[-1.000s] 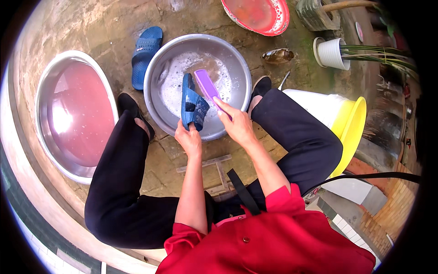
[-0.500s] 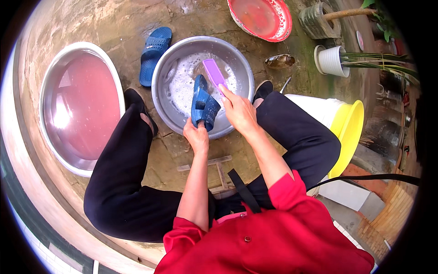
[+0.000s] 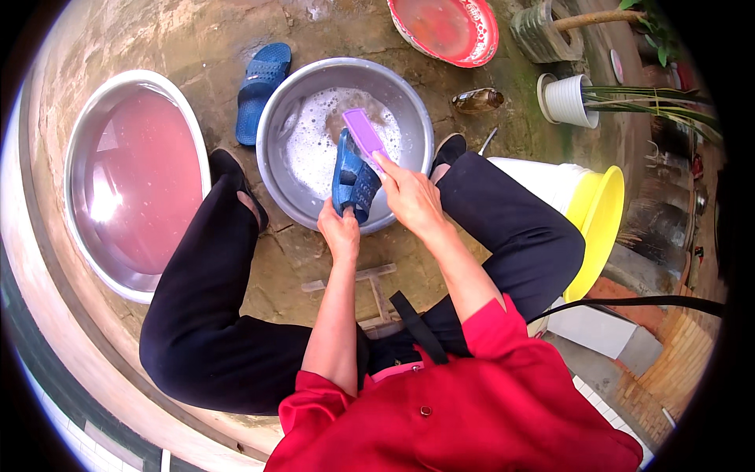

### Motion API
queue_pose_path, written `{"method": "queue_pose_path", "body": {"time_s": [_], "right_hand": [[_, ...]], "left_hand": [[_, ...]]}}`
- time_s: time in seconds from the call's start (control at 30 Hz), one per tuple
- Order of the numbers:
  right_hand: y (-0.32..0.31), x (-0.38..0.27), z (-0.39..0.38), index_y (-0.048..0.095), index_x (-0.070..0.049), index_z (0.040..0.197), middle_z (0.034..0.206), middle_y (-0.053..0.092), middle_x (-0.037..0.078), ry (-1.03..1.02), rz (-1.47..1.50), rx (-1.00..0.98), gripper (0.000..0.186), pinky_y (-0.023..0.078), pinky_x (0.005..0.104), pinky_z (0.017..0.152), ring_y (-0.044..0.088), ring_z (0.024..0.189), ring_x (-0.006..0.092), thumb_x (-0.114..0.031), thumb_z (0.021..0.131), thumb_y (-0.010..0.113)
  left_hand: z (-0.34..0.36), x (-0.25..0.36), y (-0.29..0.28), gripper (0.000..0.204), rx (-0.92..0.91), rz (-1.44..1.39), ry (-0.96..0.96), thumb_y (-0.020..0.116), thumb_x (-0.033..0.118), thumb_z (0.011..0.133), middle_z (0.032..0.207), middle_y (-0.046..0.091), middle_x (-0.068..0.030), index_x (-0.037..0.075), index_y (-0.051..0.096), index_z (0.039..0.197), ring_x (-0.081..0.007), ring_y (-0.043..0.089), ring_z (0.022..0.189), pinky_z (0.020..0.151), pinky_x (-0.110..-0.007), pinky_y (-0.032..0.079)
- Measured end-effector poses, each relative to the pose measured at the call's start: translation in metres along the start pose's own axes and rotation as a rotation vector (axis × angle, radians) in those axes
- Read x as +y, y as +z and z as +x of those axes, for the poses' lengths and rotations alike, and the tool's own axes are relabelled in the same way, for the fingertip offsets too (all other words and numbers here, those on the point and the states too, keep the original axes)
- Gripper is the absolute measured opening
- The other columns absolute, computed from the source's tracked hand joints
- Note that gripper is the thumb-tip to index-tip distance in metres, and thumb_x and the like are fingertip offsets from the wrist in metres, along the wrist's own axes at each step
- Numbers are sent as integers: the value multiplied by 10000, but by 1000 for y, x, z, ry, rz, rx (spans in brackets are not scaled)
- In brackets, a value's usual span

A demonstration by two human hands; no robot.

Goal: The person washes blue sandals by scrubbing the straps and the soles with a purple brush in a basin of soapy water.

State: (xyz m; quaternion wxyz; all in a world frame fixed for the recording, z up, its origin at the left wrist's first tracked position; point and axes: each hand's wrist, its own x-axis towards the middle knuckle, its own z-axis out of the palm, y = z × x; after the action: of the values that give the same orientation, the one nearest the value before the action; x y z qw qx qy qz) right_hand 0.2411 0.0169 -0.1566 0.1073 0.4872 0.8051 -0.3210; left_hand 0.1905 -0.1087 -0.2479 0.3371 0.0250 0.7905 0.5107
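We hold a blue sandal (image 3: 354, 182) in our left hand (image 3: 340, 233); the fingers grip its near end, and the sandal stands tilted over the near rim of a metal basin (image 3: 409, 110) with soapy water. Our right hand (image 3: 409, 198) grasps a purple scrub brush (image 3: 366, 135) and presses it against the upper side of the sandal, just beyond the left hand. A second blue sandal (image 3: 261, 90) lies on the stone floor (image 3: 283, 259), beyond the left hand and to its left, beside the basin. Further left of this hand stands a wide metal basin (image 3: 82, 134) with reddish water. To the right of our right hand, past our knee, we see a yellow bucket (image 3: 602, 220). A small wooden stool (image 3: 370, 287) is partly visible under our forearms.
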Motion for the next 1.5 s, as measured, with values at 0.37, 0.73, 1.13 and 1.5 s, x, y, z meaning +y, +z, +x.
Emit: {"method": "queue_pose_path", "body": {"time_s": [0.37,0.73,1.13,1.5], "right_hand": [[37,12,40,598,-169,1278,852,690,185,-27,-160,69,360,521,493,704,667,808,388,-190,924,537],[50,21,-30,521,-303,1362,805,660,224,2,-61,12,451,503,514,666,649,759,406,-212,922,567],[81,86,66,514,-290,1371,1088,663,199,85,2,-52,441,492,465,874,635,976,399,-250,933,554],[11,-7,-82,517,-301,1372,750,645,229,-171,-31,-106,470,504,505,666,657,753,394,-214,915,583]], "left_hand": [[-1,-22,4,336,-146,-269,-98,493,-108,702,822,643,-52,-75,622,1010,-126,552,761,758,-291,468],[5,-11,-5,287,-172,-472,-247,535,-125,734,822,642,-47,-60,637,995,-112,572,708,671,-258,473],[24,6,-16,260,93,-735,-545,586,-137,724,863,656,-104,-69,614,974,-188,637,706,664,-310,530],[23,5,-21,270,-24,-803,-444,575,-173,701,896,667,-153,-87,605,955,-241,665,744,706,-358,566]]}}
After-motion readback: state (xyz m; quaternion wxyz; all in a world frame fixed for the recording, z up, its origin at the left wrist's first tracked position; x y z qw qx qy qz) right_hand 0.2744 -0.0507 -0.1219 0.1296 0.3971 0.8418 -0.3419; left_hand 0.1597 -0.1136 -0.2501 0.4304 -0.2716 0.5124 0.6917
